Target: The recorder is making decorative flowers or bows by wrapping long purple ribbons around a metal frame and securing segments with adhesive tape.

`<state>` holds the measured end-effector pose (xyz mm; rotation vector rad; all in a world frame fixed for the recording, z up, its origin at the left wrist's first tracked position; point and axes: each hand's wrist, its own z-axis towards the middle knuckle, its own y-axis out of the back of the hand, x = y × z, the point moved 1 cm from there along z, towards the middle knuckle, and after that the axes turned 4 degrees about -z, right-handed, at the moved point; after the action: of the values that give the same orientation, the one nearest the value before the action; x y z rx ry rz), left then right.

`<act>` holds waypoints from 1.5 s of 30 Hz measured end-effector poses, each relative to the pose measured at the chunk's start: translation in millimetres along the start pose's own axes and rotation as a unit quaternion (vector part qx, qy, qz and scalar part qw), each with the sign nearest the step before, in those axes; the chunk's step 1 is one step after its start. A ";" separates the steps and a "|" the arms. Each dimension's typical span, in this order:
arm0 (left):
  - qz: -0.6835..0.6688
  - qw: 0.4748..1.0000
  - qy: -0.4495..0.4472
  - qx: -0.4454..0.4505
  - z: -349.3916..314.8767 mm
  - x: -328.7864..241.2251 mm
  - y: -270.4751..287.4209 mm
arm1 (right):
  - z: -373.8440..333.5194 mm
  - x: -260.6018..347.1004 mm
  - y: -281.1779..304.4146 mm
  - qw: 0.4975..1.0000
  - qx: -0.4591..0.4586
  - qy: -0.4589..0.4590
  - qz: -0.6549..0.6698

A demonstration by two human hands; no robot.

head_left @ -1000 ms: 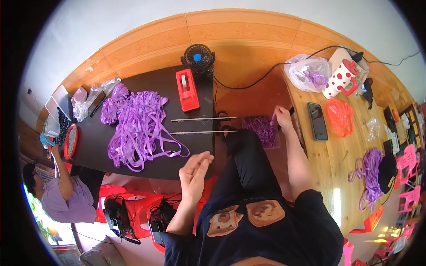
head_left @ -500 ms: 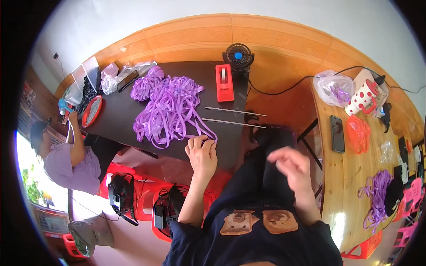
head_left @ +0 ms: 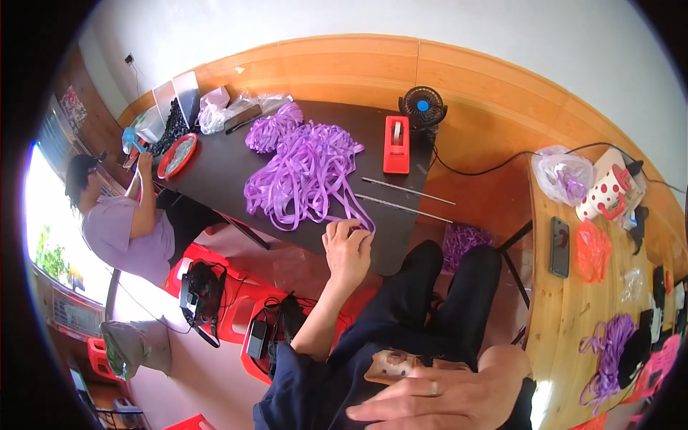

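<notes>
A large tangle of purple ribbon is heaped on the dark table. At the table's front edge my left hand is closed on a strand of it, the fingers curled down; a loop sticks out past them. My right hand, with a ring on one finger, is close in front of my shirt. Its fingers are stretched out and I see nothing in them. Beyond my left hand, two thin metal rods lie side by side and reach past the table's right edge.
A red tape dispenser and a small fan stand at the table's back. Left, a person works beside a red dish. The wooden table on my right holds a phone, a dotted mug and more ribbon.
My right hand has come back from beside my thigh to my shirt front. My left hand keeps its grip on the ribbon at the table edge. The whole view has shifted and tilted slightly.
</notes>
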<state>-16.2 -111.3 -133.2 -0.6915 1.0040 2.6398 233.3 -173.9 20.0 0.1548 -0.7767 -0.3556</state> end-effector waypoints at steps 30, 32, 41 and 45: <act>-0.341 0.935 0.093 0.014 366.6 43.5 136.9 | -83.3 -67.9 75.1 0.903 -0.216 -0.319 -0.191; -0.095 0.994 -0.058 -0.021 386.0 61.3 130.0 | -81.8 -72.6 73.3 0.895 -0.239 -0.328 -0.186; -0.417 0.905 0.070 -0.048 411.3 44.7 143.6 | -88.6 -89.1 87.9 0.882 -0.275 -0.340 -0.178; -0.488 0.870 -0.002 -0.070 430.9 40.3 153.8 | -90.1 -106.5 96.5 0.867 -0.305 -0.368 -0.142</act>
<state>-257.2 67.5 214.5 -0.9060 0.2870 1.7985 251.8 -44.4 -87.9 -0.5040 -1.3587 -0.9566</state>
